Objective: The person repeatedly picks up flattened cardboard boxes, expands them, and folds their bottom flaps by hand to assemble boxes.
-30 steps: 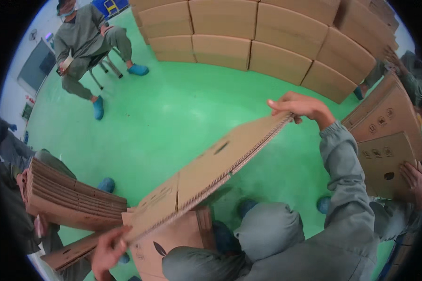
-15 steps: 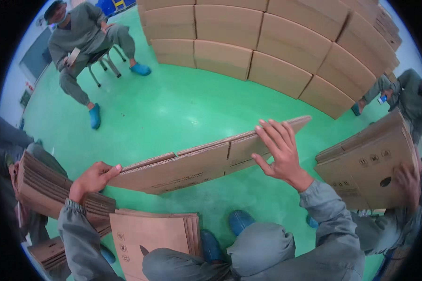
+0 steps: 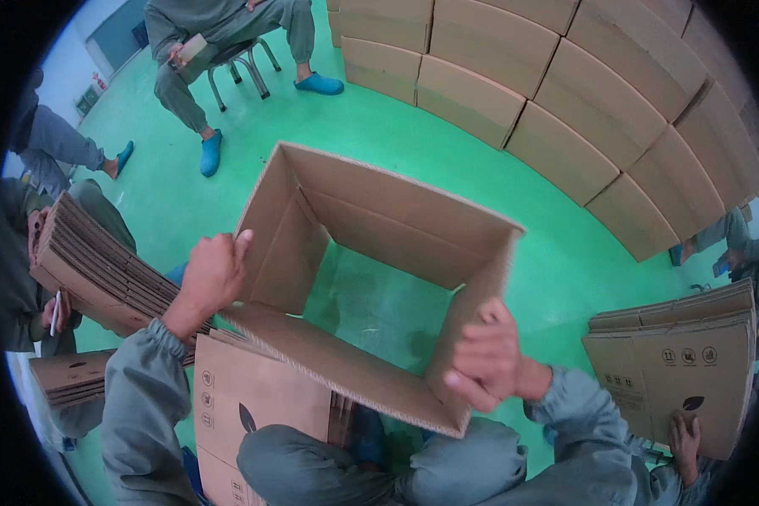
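Observation:
A brown cardboard box (image 3: 388, 223) stands squared out in front of me. Green floor shows through its open bottom. My left hand (image 3: 213, 274) is closed on its left wall, thumb at the upper edge. At the right wall, near the close corner, my right hand (image 3: 487, 358) is curled against the cardboard; part of its grip is hidden. Below the box, a stack of flat folded cartons (image 3: 266, 396) with a dark leaf print leans by my left leg.
Another person's hand rests on flat cartons (image 3: 649, 363) at the right. More folded cartons (image 3: 101, 261) stand at the left beside people. A seated person (image 3: 219, 59) holds a small pale object. A wall of stacked boxes (image 3: 557, 101) fills the far right.
The flat folded carton has been opened out into a four-sided box between my hands. My right hand has moved down and curled. My view has shifted right and downward.

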`<state>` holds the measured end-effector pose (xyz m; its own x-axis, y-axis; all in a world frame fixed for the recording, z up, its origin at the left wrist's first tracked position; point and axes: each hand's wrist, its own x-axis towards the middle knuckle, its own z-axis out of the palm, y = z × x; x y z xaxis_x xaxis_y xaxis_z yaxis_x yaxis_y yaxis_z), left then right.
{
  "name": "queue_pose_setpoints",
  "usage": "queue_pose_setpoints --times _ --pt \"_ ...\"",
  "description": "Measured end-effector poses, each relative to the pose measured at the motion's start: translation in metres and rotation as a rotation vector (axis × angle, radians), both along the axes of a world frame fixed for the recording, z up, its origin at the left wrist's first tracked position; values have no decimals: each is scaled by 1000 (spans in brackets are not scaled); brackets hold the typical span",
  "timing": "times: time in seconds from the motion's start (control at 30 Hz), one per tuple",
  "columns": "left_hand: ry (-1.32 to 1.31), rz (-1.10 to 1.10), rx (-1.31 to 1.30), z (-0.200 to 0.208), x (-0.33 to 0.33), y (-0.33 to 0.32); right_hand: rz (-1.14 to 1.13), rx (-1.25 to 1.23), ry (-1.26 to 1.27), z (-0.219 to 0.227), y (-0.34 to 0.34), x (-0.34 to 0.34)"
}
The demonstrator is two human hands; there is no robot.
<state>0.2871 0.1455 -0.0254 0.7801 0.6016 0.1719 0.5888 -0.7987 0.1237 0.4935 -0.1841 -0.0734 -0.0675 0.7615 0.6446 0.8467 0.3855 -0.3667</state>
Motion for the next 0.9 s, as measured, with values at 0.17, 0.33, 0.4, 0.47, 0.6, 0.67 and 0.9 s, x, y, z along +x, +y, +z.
queue_pose_setpoints --times 0.17,0.33,0.4,0.47,0.6,0.67,0.9 --pt "158 119 -95 16 61 -50 -123 -965 -121 -56 90 1" --pt "697 -156 -454 28 100 -94 -92 -1046 -183 -80 100 6" --pt "927 -405 -266 -19 119 -119 -106 -1028 -213 -85 101 17" --pt "966 -395 -622 -22 135 -117 -229 -685 147 -81 101 17" --pt "1060 -315 -525 -34 133 -118 -402 159 253 -5 79 86" --pt "1072 -448 -599 -36 145 -112 -826 41 -143 47 56 153" --pt "1178 -517 -846 -3 133 -68 -89 -753 363 -36 63 90"
